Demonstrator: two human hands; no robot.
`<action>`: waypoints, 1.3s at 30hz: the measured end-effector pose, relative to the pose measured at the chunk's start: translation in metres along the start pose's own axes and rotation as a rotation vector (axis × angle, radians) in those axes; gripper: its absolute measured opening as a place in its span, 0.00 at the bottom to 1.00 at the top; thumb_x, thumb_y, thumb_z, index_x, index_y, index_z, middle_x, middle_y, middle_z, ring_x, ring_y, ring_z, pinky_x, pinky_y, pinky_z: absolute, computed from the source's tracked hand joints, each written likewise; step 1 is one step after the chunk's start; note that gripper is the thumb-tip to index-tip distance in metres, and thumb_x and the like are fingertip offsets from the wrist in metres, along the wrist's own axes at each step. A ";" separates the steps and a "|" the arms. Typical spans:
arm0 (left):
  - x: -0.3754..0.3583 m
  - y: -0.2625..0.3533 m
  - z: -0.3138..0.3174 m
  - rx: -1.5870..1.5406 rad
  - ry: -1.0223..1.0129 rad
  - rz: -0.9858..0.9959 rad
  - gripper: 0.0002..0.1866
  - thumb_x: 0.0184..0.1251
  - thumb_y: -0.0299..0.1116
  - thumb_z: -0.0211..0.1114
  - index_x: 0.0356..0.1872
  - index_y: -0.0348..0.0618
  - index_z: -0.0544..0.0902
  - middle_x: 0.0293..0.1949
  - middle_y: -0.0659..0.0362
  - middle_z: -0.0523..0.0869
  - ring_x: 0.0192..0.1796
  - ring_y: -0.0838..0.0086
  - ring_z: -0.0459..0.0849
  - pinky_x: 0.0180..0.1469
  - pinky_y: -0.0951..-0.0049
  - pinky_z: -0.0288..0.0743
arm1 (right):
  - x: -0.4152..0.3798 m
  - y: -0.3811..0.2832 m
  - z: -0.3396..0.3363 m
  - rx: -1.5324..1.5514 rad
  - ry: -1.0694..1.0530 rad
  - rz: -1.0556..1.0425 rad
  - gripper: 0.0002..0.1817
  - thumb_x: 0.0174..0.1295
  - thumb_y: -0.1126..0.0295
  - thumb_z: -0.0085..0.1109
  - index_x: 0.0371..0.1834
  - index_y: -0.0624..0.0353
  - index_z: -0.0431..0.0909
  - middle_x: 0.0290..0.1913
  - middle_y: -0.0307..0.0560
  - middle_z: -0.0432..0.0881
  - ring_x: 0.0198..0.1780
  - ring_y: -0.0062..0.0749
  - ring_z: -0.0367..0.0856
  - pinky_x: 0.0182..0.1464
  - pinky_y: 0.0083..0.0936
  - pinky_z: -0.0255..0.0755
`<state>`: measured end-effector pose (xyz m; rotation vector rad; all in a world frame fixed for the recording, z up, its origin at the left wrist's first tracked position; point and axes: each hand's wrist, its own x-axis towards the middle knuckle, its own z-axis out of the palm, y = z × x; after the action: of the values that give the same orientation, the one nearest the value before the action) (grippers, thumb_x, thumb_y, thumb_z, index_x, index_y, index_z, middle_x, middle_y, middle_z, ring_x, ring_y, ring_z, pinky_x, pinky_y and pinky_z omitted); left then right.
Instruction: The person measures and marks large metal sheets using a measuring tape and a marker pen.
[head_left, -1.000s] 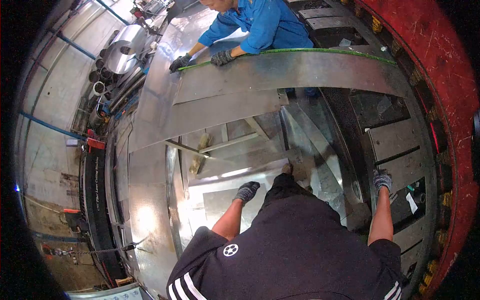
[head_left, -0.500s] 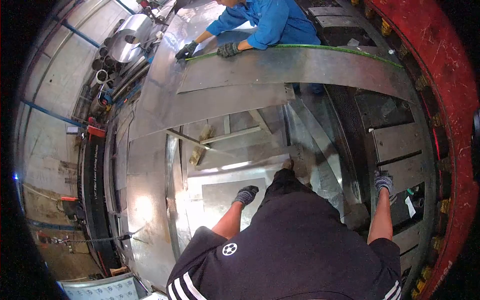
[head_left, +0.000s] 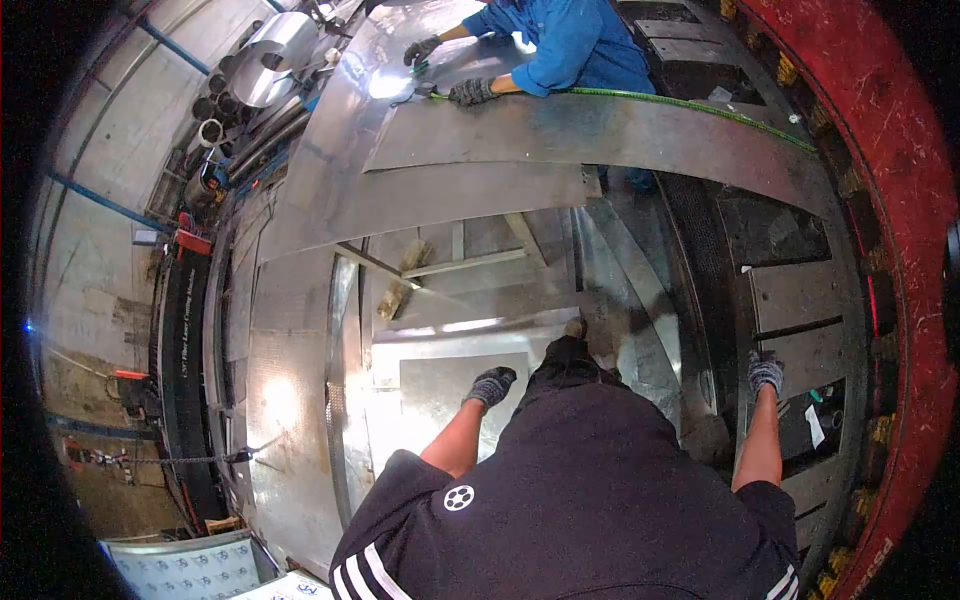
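Note:
My left hand [head_left: 492,387], in a grey knitted glove, hangs above a shiny metal sheet [head_left: 460,375] with its fingers curled in; nothing shows in it. My right hand [head_left: 766,373], gloved alike, rests on the edge of a slotted machine bed [head_left: 795,300] at the right, fingers pointing forward and laid on the metal. Across from me, a person in a blue work jacket [head_left: 575,50] leans over a long grey metal sheet [head_left: 600,130]. A green tape measure [head_left: 690,101] stretches along that sheet, under one of the person's gloved hands [head_left: 472,92].
A metal frame [head_left: 465,265] and a wooden block [head_left: 405,280] lie below the sheets. A red beam [head_left: 910,250] curves along the right. At the left stand a black machine rail [head_left: 185,360], a chain [head_left: 180,460] and a metal coil [head_left: 270,60].
The co-worker's far hand has lifted off the tape's end and moved right, with something small and green near it. The other gloved hand shifted slightly right. My hands stay almost still.

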<state>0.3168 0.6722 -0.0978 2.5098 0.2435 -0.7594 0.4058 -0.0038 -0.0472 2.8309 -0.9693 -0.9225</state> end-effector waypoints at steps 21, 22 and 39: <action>0.124 0.085 -0.323 -0.326 0.879 0.336 0.17 0.74 0.40 0.63 0.55 0.41 0.84 0.52 0.49 0.88 0.55 0.62 0.85 0.61 0.67 0.75 | 0.011 0.014 0.022 0.115 0.072 0.029 0.34 0.70 0.40 0.43 0.72 0.47 0.70 0.72 0.54 0.72 0.72 0.52 0.69 0.68 0.44 0.67; 0.140 0.075 -0.347 -0.355 0.889 0.331 0.19 0.73 0.38 0.63 0.60 0.41 0.81 0.55 0.50 0.86 0.58 0.64 0.84 0.62 0.67 0.75 | -0.006 0.002 0.019 0.200 0.125 0.154 0.33 0.71 0.42 0.44 0.73 0.47 0.70 0.71 0.54 0.73 0.70 0.50 0.71 0.66 0.41 0.69; 0.498 -0.032 -0.667 0.653 1.045 0.409 0.26 0.67 0.50 0.60 0.63 0.51 0.80 0.69 0.48 0.74 0.74 0.49 0.64 0.74 0.43 0.56 | -0.207 -0.185 0.269 -2.752 1.644 0.815 0.34 0.73 0.44 0.42 0.78 0.48 0.60 0.76 0.43 0.64 0.73 0.38 0.64 0.68 0.45 0.64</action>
<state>1.0331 1.0544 0.0889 3.1729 -0.2197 0.8131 0.2331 0.3091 -0.1957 -0.0184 0.1017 0.4371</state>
